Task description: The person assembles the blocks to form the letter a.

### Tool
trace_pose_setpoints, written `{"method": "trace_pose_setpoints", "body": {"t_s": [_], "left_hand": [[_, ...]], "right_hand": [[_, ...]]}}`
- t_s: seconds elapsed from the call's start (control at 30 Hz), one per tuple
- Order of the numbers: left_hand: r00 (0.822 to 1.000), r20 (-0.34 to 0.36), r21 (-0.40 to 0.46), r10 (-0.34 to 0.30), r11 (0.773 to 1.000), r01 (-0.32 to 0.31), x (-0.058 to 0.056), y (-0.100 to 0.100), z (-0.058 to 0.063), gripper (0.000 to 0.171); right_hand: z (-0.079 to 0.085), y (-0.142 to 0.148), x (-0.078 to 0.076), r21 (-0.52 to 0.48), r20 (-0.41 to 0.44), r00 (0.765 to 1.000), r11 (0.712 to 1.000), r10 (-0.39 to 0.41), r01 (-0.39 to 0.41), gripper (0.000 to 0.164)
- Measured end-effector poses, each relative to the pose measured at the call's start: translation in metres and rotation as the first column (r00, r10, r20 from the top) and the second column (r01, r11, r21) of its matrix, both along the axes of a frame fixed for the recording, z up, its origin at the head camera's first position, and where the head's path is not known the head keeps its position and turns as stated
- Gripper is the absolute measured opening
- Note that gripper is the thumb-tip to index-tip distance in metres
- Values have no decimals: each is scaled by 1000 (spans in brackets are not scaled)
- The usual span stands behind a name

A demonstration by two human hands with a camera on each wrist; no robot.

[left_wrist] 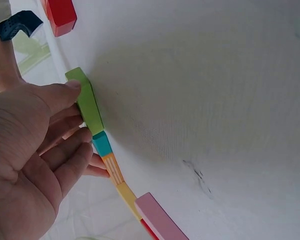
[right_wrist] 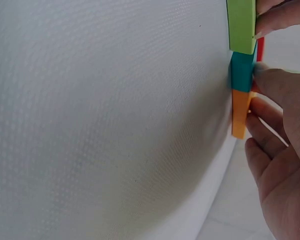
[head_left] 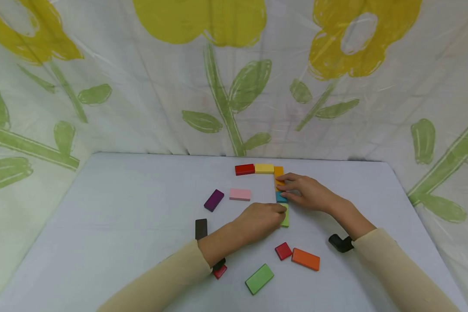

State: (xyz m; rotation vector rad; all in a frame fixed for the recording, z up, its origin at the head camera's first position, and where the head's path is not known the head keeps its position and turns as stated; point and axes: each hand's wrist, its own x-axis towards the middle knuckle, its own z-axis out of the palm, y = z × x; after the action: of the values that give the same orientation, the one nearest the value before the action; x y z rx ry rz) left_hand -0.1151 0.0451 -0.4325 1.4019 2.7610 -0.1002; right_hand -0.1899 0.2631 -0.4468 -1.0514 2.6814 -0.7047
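My left hand [head_left: 257, 222] pinches a lime green block [head_left: 285, 219] between thumb and fingers; its thumb shows on the block's side in the left wrist view. Just beyond sits a small teal block [head_left: 281, 197], its end against or very near the green one. Reaching in from the right, my right hand [head_left: 310, 193] has its thumb at the teal block and relaxed fingers resting on the orange block [head_left: 278, 171], partly covering it. From the orange block's far end, a yellow block [head_left: 264, 169] and a red block [head_left: 245, 169] run leftward in line.
Inside the bend lie a pink block [head_left: 240, 194] and a purple block [head_left: 214, 200]. A dark block [head_left: 201, 229] is beside my left forearm. Nearer are a red cube [head_left: 283, 251], an orange-red block [head_left: 306, 259], a green block [head_left: 259, 279] and a partly hidden red block [head_left: 220, 272].
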Motion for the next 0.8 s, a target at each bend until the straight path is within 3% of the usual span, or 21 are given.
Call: {"method": "trace_pose_setpoints", "body": {"t_s": [0.2, 0.5, 0.8], "left_hand": [[1000, 3, 16, 9, 1000, -9, -2, 2, -3, 34], [996, 32, 12, 84, 996, -85, -2, 3, -3, 35], [995, 46, 6, 94, 996, -94, -4, 7, -1, 33]], "right_hand": [[1, 0, 0, -13, -7, 1000, 1000, -4, 4, 32], [-2, -2, -3, -27, 1, 1000, 1000, 0, 0, 32], [-3, -1, -2, -28, -2, 1000, 1000, -4, 4, 33]]}}
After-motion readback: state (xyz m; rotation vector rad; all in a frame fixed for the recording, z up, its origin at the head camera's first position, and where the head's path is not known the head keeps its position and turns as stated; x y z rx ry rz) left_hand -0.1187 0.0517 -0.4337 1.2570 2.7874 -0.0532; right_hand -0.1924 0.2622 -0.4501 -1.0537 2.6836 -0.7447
